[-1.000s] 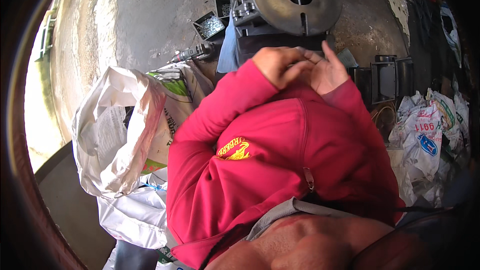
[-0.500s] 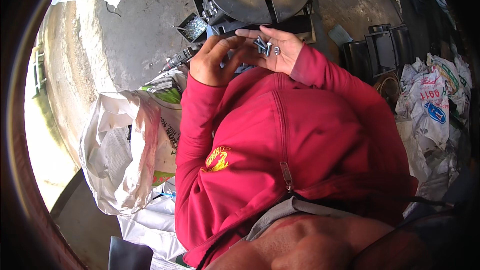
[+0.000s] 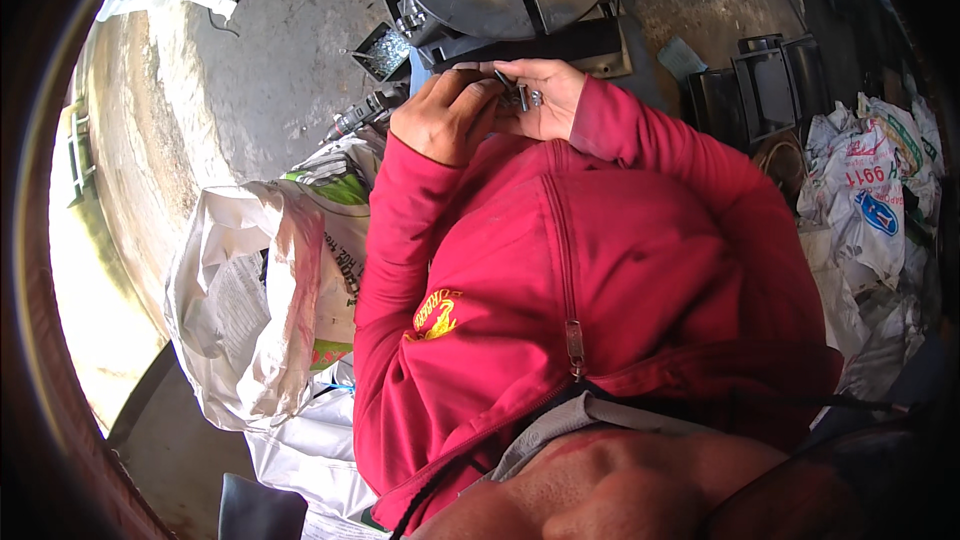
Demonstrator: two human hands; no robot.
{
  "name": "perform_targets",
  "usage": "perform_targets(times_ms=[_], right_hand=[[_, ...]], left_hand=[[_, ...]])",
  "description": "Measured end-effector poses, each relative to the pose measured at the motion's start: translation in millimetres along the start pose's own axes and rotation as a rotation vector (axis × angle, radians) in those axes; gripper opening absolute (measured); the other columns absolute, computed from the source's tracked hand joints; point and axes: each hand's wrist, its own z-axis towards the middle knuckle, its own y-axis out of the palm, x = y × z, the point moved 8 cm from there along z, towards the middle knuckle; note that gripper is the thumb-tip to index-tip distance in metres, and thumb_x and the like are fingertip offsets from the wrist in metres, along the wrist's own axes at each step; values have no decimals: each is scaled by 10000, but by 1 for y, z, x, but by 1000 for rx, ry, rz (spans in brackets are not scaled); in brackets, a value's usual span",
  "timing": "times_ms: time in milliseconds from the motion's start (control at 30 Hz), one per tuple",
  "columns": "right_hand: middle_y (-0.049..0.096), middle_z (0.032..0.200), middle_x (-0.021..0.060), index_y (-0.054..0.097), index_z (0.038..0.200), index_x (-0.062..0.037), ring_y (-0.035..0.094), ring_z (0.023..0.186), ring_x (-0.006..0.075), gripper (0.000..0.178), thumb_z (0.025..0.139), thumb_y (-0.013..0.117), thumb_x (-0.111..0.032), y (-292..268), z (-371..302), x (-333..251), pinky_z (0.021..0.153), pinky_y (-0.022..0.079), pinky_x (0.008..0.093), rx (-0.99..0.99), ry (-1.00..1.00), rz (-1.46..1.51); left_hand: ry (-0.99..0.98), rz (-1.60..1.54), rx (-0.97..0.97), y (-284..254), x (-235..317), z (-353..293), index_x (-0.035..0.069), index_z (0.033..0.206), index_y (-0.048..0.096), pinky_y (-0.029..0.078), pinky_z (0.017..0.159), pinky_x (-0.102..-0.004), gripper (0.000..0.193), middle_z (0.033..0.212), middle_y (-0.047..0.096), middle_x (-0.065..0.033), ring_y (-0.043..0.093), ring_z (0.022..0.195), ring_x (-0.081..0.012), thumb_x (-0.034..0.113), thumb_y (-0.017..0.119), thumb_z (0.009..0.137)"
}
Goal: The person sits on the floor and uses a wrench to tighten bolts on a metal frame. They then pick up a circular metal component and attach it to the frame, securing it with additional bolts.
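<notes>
Both hands meet in front of my chest, close to a slotted round metal plate [image 3: 570,0]. My right hand [image 3: 558,105] is cupped with its palm up and carries a few loose bolts [image 3: 522,97] and what look like small nuts [image 3: 537,98]. From the left, my left hand [image 3: 440,118] reaches over that palm with its fingers bent and pressed together. Its fingertips are among the bolts and partly hidden, so I cannot make out what they pinch. One dark bolt [image 3: 503,80] sticks out beside them.
A small dark tray [image 3: 362,57] of shiny hardware lies left of the plate, with a power drill [image 3: 358,118] nearer me. An open white sack [image 3: 290,340] stands at my left. Black metal frames [image 3: 732,105] and stuffed plastic bags [image 3: 835,165] are at the right.
My left hand has closed in over the right palm, covering more of the bolts. Both hands sit slightly further left in the view, and the right fingers are more curled.
</notes>
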Motion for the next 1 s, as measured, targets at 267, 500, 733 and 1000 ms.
perform_targets(times_ms=[267,500,733,1000], right_hand=[[594,1191,114,541,1319,-29,606,1076,259,384,995,489,-227,-7,0,-1,1051,471,478,118,-30,-34],[612,1193,87,551,1302,-34,607,1080,242,420,1000,504,-322,-1,-1,-4,1019,483,454,132,-39,-51],[610,1237,125,540,1309,-17,577,1176,291,676,953,502,-590,13,-9,0,1044,425,465,164,9,-22],[588,1297,118,557,1297,-33,561,1203,258,575,979,495,-509,11,-7,2,1052,422,440,212,33,-52]], left_hand=[[93,11,-46,6,-2,-9,160,1029,728,570,688,-337,372,997,681,-37,689,860,-243,87,772,667],[45,-161,68,-4,1,0,112,1023,719,549,641,-325,335,918,657,-59,669,778,-226,6,771,709],[28,-111,51,12,16,6,108,1041,717,521,605,-334,303,866,623,-54,630,701,-235,80,763,743],[24,11,-73,32,17,-2,125,1008,723,542,630,-340,256,871,628,-31,661,746,-233,128,753,753]])
